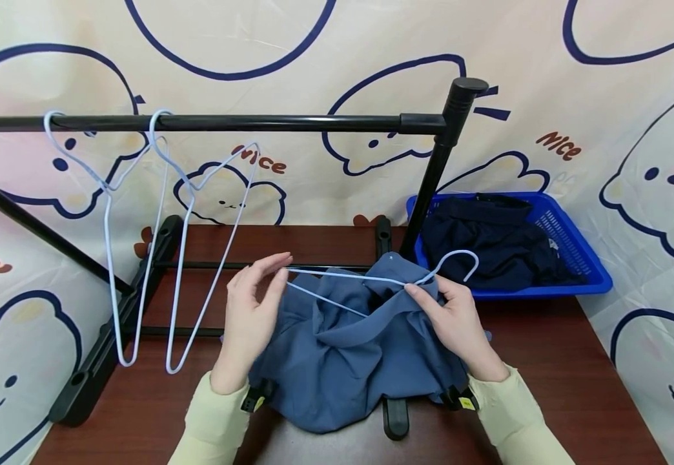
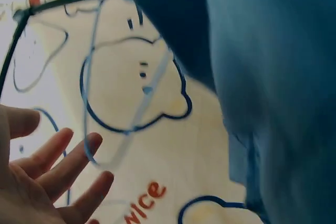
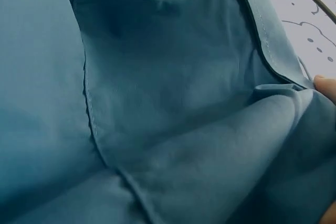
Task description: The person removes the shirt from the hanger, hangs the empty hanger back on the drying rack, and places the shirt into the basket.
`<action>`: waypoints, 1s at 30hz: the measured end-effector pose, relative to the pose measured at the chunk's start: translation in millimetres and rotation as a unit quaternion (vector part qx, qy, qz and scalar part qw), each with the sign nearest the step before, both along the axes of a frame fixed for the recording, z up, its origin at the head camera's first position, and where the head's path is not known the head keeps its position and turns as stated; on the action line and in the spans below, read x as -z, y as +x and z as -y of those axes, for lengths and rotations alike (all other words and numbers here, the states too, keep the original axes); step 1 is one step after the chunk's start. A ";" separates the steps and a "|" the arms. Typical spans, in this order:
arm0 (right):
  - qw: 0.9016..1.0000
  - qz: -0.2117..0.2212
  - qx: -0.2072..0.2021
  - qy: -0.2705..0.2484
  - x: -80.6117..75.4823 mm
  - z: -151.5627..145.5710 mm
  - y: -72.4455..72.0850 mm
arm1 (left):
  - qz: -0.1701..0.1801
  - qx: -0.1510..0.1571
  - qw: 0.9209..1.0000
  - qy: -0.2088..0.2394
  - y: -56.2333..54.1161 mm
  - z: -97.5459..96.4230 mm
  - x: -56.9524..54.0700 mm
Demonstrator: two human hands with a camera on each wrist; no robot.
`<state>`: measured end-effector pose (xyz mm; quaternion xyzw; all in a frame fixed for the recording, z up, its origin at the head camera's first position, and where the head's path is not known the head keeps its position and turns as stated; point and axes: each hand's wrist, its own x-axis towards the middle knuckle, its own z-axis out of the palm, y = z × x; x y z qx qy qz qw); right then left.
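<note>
A blue-grey garment (image 1: 337, 361) lies bunched in front of me, its folded, stitched opening edge (image 3: 265, 38) close up in the right wrist view. Across that opening runs a light-blue clothes hanger (image 1: 337, 276), partly inside the cloth, its hook pointing right. My right hand (image 1: 456, 316) pinches the hanger near the base of its hook together with the garment's edge; in the right wrist view the thumb (image 3: 326, 86) presses on the cloth. At the hanger's left end is my left hand (image 1: 255, 303), its fingers (image 2: 68, 156) loosely spread in the left wrist view.
Two light-blue hangers (image 1: 177, 284) hang from a black rack's bar (image 1: 290, 123) at left. A blue basket (image 1: 595, 278) with dark clothing (image 1: 482, 239) stands behind my right hand. The rack's foot (image 1: 396, 420) sticks out beneath the garment on the brown table (image 1: 569, 387).
</note>
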<state>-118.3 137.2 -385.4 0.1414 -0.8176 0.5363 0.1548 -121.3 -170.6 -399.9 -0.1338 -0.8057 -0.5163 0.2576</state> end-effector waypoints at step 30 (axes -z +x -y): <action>0.991 0.062 -0.112 0.029 36.0 8.3 -15.1 | 0.003 0.108 0.984 -0.138 -5.3 -58.1 8.1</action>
